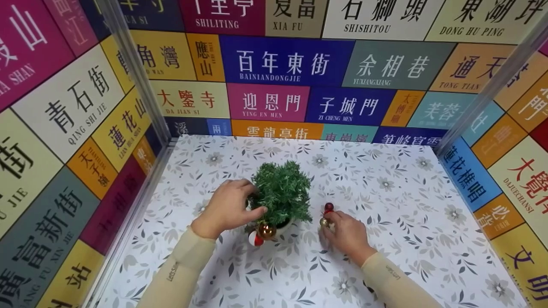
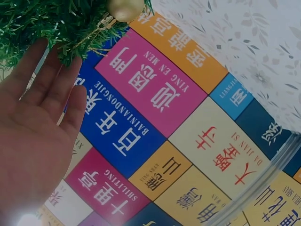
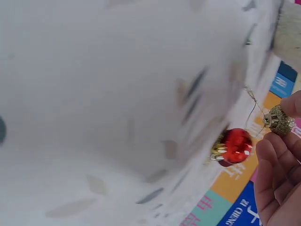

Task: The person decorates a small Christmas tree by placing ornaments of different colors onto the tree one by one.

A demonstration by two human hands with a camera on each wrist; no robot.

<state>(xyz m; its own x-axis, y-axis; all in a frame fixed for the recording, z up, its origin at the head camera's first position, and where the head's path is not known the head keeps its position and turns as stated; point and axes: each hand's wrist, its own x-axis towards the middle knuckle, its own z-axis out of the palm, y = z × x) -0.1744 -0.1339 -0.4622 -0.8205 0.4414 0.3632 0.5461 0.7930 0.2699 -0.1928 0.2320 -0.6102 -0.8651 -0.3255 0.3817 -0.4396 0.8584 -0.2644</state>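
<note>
A small green artificial Christmas tree (image 1: 282,190) stands in a pale pot. My left hand (image 1: 229,207) is at its left side, and in the left wrist view the nearly straight fingers (image 2: 70,101) reach up to the branches. A shiny gold ball ornament (image 1: 267,231) hangs low on the front of the tree, beside a red-and-white ornament (image 1: 256,239). To the right of the tree, my right hand (image 1: 346,233) pinches a glittery gold ball ornament (image 3: 281,121) between thumb and fingers; its gold string loop sticks out. Just beyond lies a shiny red ball ornament (image 3: 238,146).
The white table cover (image 1: 385,265) has a grey leaf and flower print. Panels with colourful place-name signs (image 1: 287,62) rise at the back and both sides, with clear corner strips (image 1: 156,124) where they meet.
</note>
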